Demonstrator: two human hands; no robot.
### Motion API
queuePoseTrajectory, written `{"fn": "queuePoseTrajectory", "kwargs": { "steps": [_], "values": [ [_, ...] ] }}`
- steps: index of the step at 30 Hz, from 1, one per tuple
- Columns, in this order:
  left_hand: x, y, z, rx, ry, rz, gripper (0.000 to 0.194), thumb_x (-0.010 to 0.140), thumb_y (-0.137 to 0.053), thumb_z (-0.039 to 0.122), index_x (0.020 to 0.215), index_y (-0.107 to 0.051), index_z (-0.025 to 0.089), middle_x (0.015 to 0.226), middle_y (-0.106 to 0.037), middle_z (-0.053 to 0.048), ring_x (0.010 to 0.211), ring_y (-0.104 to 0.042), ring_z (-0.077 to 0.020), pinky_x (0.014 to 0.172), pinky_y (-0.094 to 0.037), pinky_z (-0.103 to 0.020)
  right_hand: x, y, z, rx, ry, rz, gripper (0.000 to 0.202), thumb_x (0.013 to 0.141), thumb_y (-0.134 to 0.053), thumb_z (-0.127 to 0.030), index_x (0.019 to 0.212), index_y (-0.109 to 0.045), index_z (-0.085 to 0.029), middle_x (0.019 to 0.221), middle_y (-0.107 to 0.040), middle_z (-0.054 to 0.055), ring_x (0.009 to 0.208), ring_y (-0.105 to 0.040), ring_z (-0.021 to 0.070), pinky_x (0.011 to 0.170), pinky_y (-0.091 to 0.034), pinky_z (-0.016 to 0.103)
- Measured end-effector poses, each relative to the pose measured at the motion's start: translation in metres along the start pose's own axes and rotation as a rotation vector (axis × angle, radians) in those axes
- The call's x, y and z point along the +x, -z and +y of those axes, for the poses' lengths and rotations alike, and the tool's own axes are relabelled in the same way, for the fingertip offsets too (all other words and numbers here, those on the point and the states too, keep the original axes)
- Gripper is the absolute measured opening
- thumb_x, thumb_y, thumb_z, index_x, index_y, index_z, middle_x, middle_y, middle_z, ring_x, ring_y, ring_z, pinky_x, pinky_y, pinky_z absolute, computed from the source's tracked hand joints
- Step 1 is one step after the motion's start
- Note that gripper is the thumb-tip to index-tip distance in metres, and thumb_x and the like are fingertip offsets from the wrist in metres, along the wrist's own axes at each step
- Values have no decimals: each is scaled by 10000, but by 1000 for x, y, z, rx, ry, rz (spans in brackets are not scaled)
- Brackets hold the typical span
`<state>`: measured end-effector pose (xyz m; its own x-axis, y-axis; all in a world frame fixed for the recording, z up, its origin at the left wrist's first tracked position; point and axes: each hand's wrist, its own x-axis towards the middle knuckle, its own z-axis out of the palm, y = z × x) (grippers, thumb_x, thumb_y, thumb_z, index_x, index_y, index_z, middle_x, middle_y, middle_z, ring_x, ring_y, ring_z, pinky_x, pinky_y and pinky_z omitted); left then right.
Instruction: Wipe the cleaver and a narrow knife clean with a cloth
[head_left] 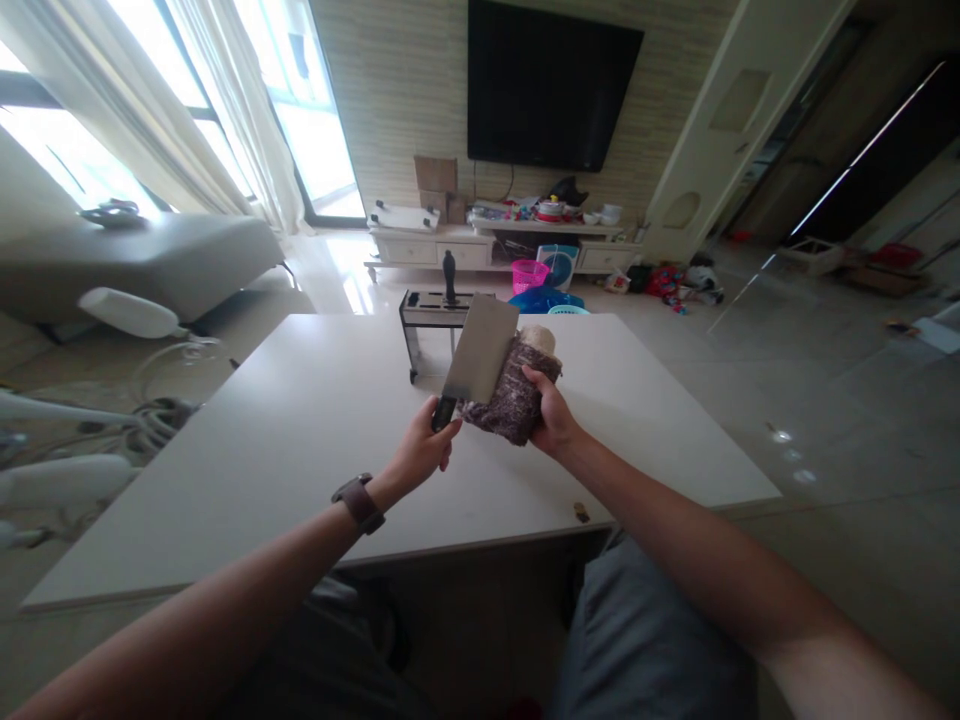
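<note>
My left hand (427, 440) is wrapped round the black handle of a cleaver (484, 350), whose broad blade tilts up and away from me above the table. Against the blade's right side lies a fuzzy purple-brown cloth (514, 400), with a paler bundled part (538, 341) showing at its top. My right hand (553, 410) grips the cloth from the right, thumb on top; its other fingers are mostly hidden behind it. Just beyond the blade stands a knife block (409, 335) with a black-handled knife (449, 278) upright in its slot.
The white table (300, 450) spreads under my hands. A small brown object (581, 512) lies by its near edge. Past the far edge are a pink basket (529, 273) and a blue basin (544, 299). White chairs (131, 312) stand at the left.
</note>
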<state>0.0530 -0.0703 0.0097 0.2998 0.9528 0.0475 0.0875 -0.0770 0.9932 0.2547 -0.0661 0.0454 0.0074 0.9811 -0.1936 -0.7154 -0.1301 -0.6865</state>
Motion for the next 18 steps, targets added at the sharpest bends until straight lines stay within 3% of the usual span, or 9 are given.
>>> {"fn": "queuePoseTrajectory", "kwargs": {
  "steps": [4, 6, 12, 15, 18],
  "values": [
    [2, 3, -3, -75, 35, -7, 322, 843, -667, 400, 969, -418, 240, 450, -430, 149, 313, -410, -89, 313, -335, -180, -8, 2, -12, 64, 46, -120, 345, 847, -607, -495, 1045, -680, -223, 903, -770, 56, 1021, -717, 299, 973, -581, 496],
    [3, 4, -3, -142, 60, 7, 355, 823, -697, 398, 981, -422, 240, 473, -408, 158, 316, -387, -76, 321, -334, -179, -8, 6, -19, 69, 8, -157, 343, 836, -556, -513, 966, -678, -219, 833, -739, 59, 986, -709, 307, 954, -578, 511],
    [1, 1, 0, -246, 99, -28, 385, 811, -733, 400, 999, -441, 235, 514, -379, 159, 337, -360, -53, 343, -325, -169, -2, 10, -17, 20, -11, -167, 68, 778, -596, -194, 830, -635, -213, 752, -700, 3, 702, -644, 188, 795, -587, 364],
    [-1, 0, 1, -188, 72, -83, 393, 844, -706, 442, 1059, -460, 222, 482, -398, 153, 320, -368, -66, 332, -322, -175, -4, 5, -9, -27, 72, -119, 196, 769, -667, -118, 928, -646, -231, 826, -732, -27, 753, -669, 165, 787, -574, 303],
    [-2, 0, 2, -120, 28, -99, 399, 863, -683, 444, 1103, -466, 211, 472, -426, 145, 304, -391, -76, 322, -323, -176, -9, 1, -3, -69, 80, -156, 272, 754, -749, -113, 965, -642, -247, 877, -753, -27, 820, -698, 173, 827, -582, 308]
  ]
}}
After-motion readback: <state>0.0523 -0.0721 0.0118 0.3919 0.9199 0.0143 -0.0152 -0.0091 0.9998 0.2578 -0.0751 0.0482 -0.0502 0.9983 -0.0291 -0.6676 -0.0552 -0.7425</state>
